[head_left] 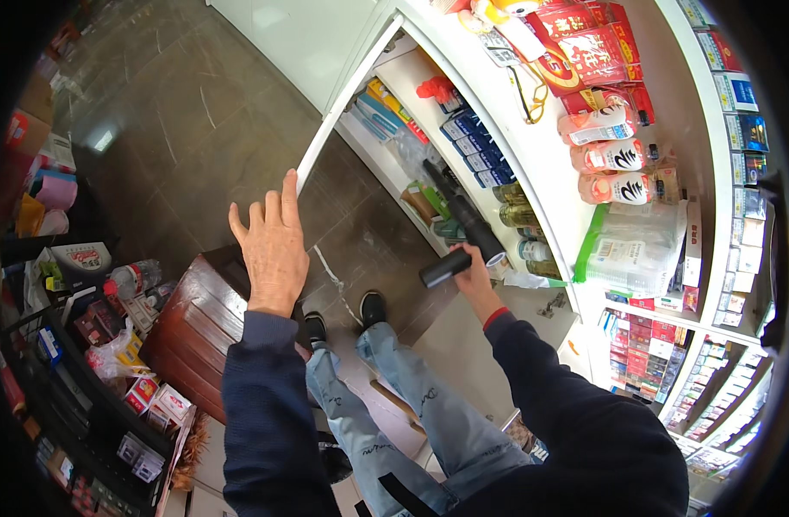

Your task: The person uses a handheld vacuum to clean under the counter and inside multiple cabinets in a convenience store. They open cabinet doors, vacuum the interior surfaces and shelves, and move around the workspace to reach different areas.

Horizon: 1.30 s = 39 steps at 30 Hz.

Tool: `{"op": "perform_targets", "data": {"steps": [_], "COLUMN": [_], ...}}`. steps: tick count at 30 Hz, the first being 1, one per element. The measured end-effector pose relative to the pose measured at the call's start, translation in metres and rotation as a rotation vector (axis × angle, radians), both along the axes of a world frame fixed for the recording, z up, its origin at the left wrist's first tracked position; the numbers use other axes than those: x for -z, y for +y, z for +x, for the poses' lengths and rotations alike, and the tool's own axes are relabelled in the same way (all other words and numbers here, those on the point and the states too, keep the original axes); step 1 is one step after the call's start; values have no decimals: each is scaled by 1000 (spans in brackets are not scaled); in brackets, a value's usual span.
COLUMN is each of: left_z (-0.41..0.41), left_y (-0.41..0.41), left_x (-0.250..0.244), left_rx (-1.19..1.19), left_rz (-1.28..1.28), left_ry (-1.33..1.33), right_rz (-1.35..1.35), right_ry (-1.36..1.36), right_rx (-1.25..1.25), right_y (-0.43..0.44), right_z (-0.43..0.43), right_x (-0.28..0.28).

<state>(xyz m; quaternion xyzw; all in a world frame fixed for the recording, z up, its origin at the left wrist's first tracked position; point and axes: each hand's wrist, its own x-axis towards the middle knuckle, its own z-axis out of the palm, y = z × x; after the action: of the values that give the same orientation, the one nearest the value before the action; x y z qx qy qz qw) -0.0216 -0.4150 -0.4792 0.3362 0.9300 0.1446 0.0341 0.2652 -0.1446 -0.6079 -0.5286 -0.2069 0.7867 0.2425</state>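
Note:
My left hand (275, 249) reaches forward with its fingers spread. Its index fingertip meets the end of a white cabinet door's top edge (342, 116); the thumb is hidden, so I cannot tell whether the hand grips the door. In my right hand (475, 274) is the handle of a black handheld device (468, 223), which looks like a small vacuum or blower. Its tapered nozzle points into the open white cabinet (530, 181). Inside are several blue packs (475, 152), greenish jars (517, 213), a red plastic bag (435, 88) and a clear plastic bag (415, 150).
Peach-coloured bottles (611, 156), glasses (535, 106), red packets (591, 48) and clear plastic containers (633, 249) lie on the white counter (491, 90). A brown wooden cabinet (203, 323) stands at left beside a crowded black rack (64, 394). My shoes (371, 307) are on the tiled floor (194, 142).

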Motion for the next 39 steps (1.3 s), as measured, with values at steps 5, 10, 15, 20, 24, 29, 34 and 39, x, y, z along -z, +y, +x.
{"op": "perform_targets", "data": {"steps": [5,10,15,20,24,29,34,39], "left_z": [-25,-40,-48,-53,-71,-102,-100,-102], "left_y": [11,19,18,16,11,-1,1,1], "left_x": [-11,9,5,5,5,0,2,1], "left_rx": [120,97,119,138,143,169,212,195], "left_rz": [67,185,110,105,92,82,115,91], "left_ry": [-30,69,0,-48,-23,-60,-31,-67], "right_rz": [-48,-134,-170,-121,-133,-91,-48,-61], "right_ry": [3,-46,-67,-87,-75,-71,-61,-44], "right_rx": [50,95,118,70,83,-41,-48,-123], "right_y": [-13,5,30,32,45,55,55,56], "right_z": [-21,-83,-130,-162,-176,-209,-256,-277], "right_x": [63,135,170,172,176,175,184,184]}}
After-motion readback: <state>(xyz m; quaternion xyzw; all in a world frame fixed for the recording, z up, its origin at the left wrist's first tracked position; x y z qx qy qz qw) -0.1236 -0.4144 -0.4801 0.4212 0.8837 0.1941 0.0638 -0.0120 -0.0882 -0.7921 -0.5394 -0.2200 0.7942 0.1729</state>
